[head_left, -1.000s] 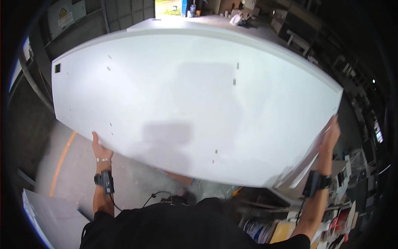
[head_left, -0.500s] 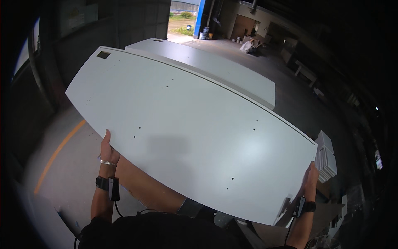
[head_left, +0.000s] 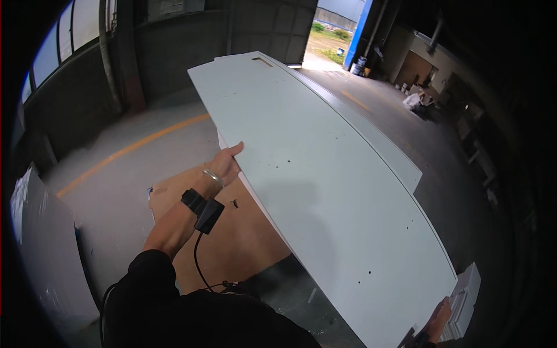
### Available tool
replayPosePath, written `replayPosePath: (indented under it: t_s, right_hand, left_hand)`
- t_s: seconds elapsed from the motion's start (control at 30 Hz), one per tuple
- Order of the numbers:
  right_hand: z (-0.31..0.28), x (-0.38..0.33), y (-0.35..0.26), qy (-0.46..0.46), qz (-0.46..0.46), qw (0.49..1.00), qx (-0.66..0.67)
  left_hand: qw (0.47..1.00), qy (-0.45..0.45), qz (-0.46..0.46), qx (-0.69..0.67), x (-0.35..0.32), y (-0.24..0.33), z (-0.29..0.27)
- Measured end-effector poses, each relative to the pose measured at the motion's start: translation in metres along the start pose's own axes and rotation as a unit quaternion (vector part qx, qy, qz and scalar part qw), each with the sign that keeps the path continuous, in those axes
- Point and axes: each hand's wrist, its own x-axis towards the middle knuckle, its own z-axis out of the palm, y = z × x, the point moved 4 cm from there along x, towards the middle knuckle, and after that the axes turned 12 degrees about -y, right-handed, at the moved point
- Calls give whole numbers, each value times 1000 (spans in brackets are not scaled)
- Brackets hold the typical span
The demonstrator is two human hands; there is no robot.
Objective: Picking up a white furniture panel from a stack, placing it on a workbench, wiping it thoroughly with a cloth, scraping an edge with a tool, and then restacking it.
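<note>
A long white panel (head_left: 331,191) spans the middle of the head view, with small dark holes in its face, a groove along its far edge and a rectangular cutout at its far end. My left hand (head_left: 227,165) grips the near long edge, thumb on top and fingers underneath. At the right short end, my right hand (head_left: 440,321) is closed on the edge; part of it is hidden by the panel. Another white panel (head_left: 397,159) lies beyond and below, mostly covered by the held one.
Brown cardboard (head_left: 238,238) lies low in front of me. A stack of white boards (head_left: 466,296) stands at the right. Pale, shiny sheeting (head_left: 43,249) rises at far left. Across the floor runs an orange line (head_left: 139,146), and an open doorway (head_left: 331,37) is at the back.
The held panel has turned, its far end swinging right in view and its right end coming nearer. My left hand has gone right and up, my right hand lower. The head view has shifted left.
</note>
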Motion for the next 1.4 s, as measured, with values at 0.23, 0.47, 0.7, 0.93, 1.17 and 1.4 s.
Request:
replayPosePath:
  t_s: [0.23,0.47,0.7,0.93,1.17,1.4]
  right_hand:
    - [28,-52,-15,28,-28,982,-185]
    - [47,-22,-29,-6,-38,957,-289]
    - [54,8,-35,-42,-49,932,-357]
    - [95,7,-18,-105,-61,906,-405]
    - [154,1,11,-65,-148,723,-671]
    - [171,31,72,-79,-187,717,-667]
  left_hand:
    - [999,-8,-21,38,2,17,-13]
    - [969,19,-107,223,14,3,-4]
    - [751,209,-135,612,20,9,13]
    - [803,309,39,508,36,0,-45]
    - [818,317,84,472,57,-14,-105]
    - [819,325,100,461,72,-39,-158]
